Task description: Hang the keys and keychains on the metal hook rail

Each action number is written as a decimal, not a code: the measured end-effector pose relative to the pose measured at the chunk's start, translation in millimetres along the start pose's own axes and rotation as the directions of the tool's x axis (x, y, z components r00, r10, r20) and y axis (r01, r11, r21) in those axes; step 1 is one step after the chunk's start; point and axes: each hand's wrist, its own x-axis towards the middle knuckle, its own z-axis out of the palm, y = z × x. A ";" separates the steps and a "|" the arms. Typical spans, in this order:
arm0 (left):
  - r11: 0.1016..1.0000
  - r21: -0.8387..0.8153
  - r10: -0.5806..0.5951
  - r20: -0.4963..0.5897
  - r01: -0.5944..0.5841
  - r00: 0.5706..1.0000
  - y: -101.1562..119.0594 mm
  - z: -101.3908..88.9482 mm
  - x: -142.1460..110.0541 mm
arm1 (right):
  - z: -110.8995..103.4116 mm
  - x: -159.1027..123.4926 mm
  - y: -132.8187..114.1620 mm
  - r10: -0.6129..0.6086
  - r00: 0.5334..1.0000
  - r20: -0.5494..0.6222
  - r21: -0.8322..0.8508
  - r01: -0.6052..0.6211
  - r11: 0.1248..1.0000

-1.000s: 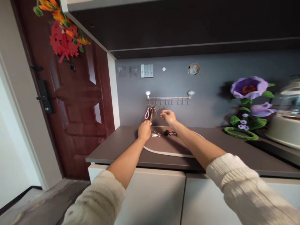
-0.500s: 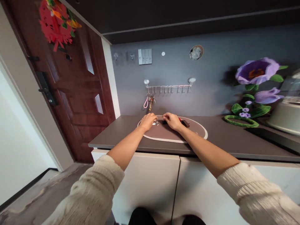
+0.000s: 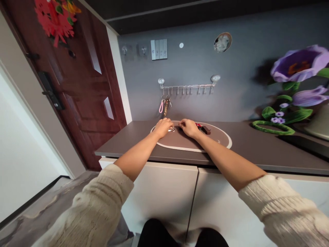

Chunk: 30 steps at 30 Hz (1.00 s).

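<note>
Head view: the counter (image 3: 259,149) runs past both ends of the pale-rimmed mat (image 3: 185,142), the wall (image 3: 233,99) behind. Fingers bent down, the left hand (image 3: 163,127) is at silver keys (image 3: 172,130) on the mat; the right hand (image 3: 189,128), apart from it, curls beside a red-and-dark bundle (image 3: 198,126) there. Whether either grips anything, I cannot tell.

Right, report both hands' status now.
Left hand: curled at the silver keys; whether it grips them cannot be told.
Right hand: curled over the oval mat; whether it holds anything cannot be told.
</note>
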 end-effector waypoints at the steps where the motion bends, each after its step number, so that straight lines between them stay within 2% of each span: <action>1: 1.000 0.001 -0.006 -0.001 0.006 1.000 0.2 -0.5 0.3 | -0.4 0.3 -0.6 0.002 1.000 0.000 -0.005 -0.002 1.000; 8: 0.996 -0.034 -0.083 -0.034 0.082 0.996 1.3 -2.9 1.1 | -1.0 0.9 -2.1 -0.003 1.000 0.005 0.017 0.003 1.000; 13: 0.988 -0.110 -0.123 -0.098 0.112 0.988 -1.5 -0.7 0.9 | 0.2 1.3 -1.5 -0.030 0.999 -0.014 0.061 0.031 0.998; 21: 0.951 -0.292 -0.170 -0.229 0.099 0.959 -1.3 -0.7 2.4 | 0.2 -0.3 -5.3 -0.068 0.997 -0.027 0.239 0.072 0.968; 30: 0.905 -0.421 -0.217 -0.323 0.066 0.921 -0.6 -1.2 3.3 | -1.7 0.6 -6.9 -0.080 0.997 -0.007 0.459 0.074 0.885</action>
